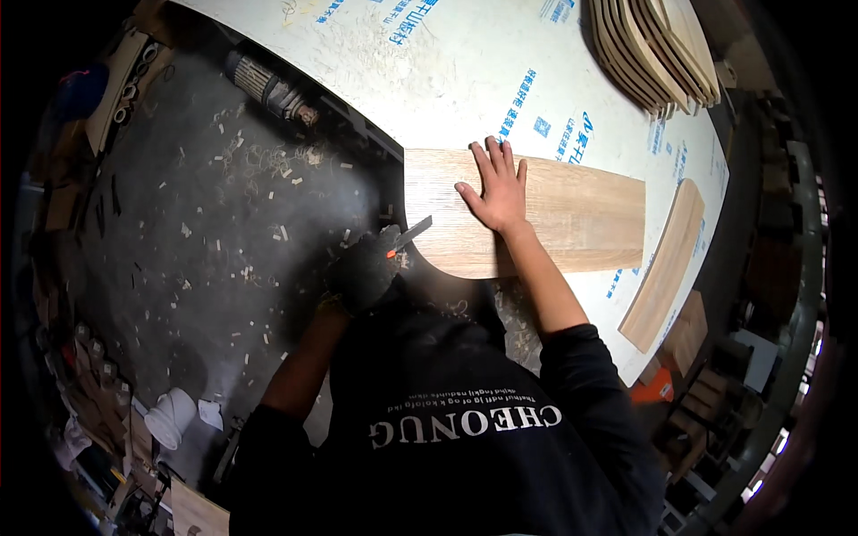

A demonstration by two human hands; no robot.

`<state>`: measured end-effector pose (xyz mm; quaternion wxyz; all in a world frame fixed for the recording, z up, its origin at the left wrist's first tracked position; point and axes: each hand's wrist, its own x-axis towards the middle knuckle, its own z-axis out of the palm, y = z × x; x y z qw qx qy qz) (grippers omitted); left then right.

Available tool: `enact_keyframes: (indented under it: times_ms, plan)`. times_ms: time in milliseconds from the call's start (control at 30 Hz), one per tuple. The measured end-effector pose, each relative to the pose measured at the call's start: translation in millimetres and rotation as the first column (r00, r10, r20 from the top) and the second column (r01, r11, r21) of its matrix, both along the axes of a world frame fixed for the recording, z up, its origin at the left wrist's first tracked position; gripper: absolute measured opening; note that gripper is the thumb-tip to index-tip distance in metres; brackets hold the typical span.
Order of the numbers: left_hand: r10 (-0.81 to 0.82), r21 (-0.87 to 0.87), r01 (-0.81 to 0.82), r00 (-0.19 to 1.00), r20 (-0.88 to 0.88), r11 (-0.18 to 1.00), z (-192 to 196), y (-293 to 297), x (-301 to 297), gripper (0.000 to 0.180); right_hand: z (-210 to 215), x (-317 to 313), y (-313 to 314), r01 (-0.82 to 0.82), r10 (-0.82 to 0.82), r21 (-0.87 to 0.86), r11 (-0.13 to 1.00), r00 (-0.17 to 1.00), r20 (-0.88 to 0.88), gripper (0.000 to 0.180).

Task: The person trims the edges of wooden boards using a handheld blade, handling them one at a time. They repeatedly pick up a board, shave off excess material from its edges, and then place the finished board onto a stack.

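Head view is showing a pale wooden board (554, 214) lying flat on a white bench (447, 80), its rounded near-left corner hanging just over the bench's edge. The right hand (496, 192) is pressing down on the board's left part, palm flat and fingers (487, 161) spread wide, released rather than gripping. The left hand (366, 268), in a dark glove, is clenching a small knife (409, 236) with an orange spot near the handle; its grey blade is pointing up and right and touching the board's left edge near the curved corner.

Beyond the board, a narrower curved wooden strip (666, 263) is lying on the bench to the right, close to the board's far end but apart from it. A stack of curved wooden pieces (652, 49) is sitting at the bench's far right corner, well apart from the hands. Nothing is lying between the hands and the board.

Blue printed marks are running in slanted rows across the white bench covering. To the left, below the bench, a dark floor (179, 232) is strewn with pale wood shavings (259, 161), and a grey ribbed motor (268, 89) is resting beside the bench edge. A white roll (170, 415) is lying near the lower left.
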<state>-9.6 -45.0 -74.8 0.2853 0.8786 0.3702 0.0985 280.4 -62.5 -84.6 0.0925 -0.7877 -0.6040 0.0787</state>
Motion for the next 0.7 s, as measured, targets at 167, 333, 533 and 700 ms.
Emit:
enact_keyframes:
  times_ms: [167,333,533,700]
  plan:
    - [0.016,0.065,-0.016,1.0,0.0,0.998,8,5,9,0.04,-1,0,-1,-0.006,0.006,0.035,0.999,1.0,-0.009,0.074]
    - [0.079,0.125,-0.068,0.994,-0.081,0.99,12,10,20,0.038,-3,0,0,-0.004,0.004,0.04,0.999,1.0,-0.007,0.073]
    - [0.135,0.116,-0.129,0.99,-0.045,0.985,20,20,25,0.035,-4,2,0,0.002,-0.002,0.046,0.999,1.0,-0.01,0.074]
    - [0.033,0.076,-0.024,0.992,-0.12,0.997,19,16,18,0.039,-4,2,-1,0.005,-0.004,0.046,0.999,1.0,-0.018,0.073]
